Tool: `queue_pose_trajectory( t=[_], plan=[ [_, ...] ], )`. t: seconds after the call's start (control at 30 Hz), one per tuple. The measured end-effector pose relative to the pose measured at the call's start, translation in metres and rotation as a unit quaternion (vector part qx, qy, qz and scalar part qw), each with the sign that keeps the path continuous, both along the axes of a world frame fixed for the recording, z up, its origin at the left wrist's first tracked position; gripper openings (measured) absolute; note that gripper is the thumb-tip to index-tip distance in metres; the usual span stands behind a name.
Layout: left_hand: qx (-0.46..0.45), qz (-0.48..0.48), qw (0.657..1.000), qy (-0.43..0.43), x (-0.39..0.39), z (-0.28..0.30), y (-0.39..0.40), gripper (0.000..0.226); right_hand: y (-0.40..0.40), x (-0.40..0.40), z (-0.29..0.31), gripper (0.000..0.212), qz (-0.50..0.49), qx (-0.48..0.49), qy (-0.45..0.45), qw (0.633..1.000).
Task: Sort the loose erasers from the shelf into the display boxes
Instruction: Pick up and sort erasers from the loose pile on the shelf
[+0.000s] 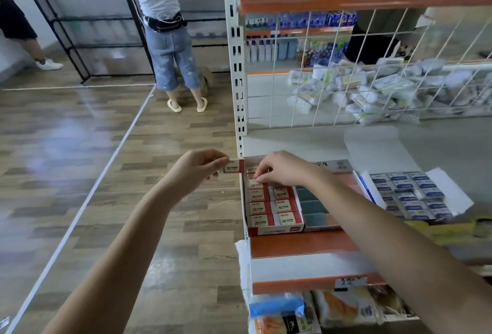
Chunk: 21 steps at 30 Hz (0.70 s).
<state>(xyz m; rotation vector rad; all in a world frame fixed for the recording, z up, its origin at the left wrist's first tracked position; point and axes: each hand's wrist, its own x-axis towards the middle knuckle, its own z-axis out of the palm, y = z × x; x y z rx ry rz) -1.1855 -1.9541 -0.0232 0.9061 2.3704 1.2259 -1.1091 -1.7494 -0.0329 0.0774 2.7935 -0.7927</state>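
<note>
Single head-worn wide-angle view, looking forward and down — close over the shelf (pixel 306 142) edge, floor (pixel 80 160) stretching away at left

The eraser (pixel 234 167) pinched in the left hand (pixel 198 166) has "2B" printed in dark letters on its white part, next to a red end. The same "2B" shows on the erasers (pixel 271 207) lying in rows in the red and white box (pixel 275 230), on one after another. The raised lid (pixel 331 166) behind the right hand (pixel 282 170) has Korean letters that look like "우개", partly hidden by the hand. The blue and white erasers (pixel 411 195) in the next box have small print, too blurry to read. The tag (pixel 351 281) on the shelf edge is also too blurry.
</note>
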Motion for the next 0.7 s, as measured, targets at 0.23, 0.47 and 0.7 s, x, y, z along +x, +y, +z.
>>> queue_pose_trajectory(
  t=[0.23, 0.47, 0.7],
  plan=[
    [-0.029, -0.006, 0.998, 0.049, 0.007, -0.001, 0.025, 0.010, 0.003, 0.014, -0.001, 0.017, -0.022, 0.022, 0.083, 0.996],
    [-0.103, -0.030, 0.988, 0.115, 0.009, -0.006, 0.071, 0.019, 0.033, 0.043, 0.006, 0.023, -0.123, 0.046, 0.168, 0.977],
    [-0.126, -0.035, 0.978, 0.164, 0.017, -0.015, 0.096, 0.018, 0.038, 0.059, -0.004, 0.029, -0.158, 0.050, 0.146, 0.975]
  ],
)
